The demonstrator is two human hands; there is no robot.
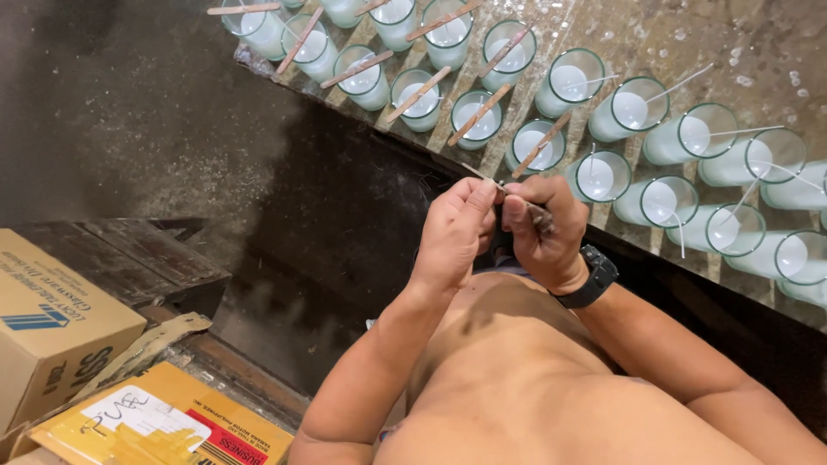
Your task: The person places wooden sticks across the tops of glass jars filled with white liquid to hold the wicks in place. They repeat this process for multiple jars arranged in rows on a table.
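Note:
My left hand [452,231] and my right hand [544,232] meet in front of my chest, and together they pinch a thin wooden stick [479,174] whose end pokes out up and to the left. A black watch [593,277] is on my right wrist. Just beyond my hands, rows of clear glasses filled with white wax stand on a stained table [655,34]. The nearest glass [596,176] has a loose white wick. Further left, glasses such as one in the second row [479,116] carry a flat wooden stick laid across the rim.
The glasses on the right [693,133] have long white wicks leaning sideways. A brown cardboard box [52,331] and a yellow carton [164,426] lie at the lower left beside a dark wooden pallet [129,258]. Dark floor [129,112] fills the upper left.

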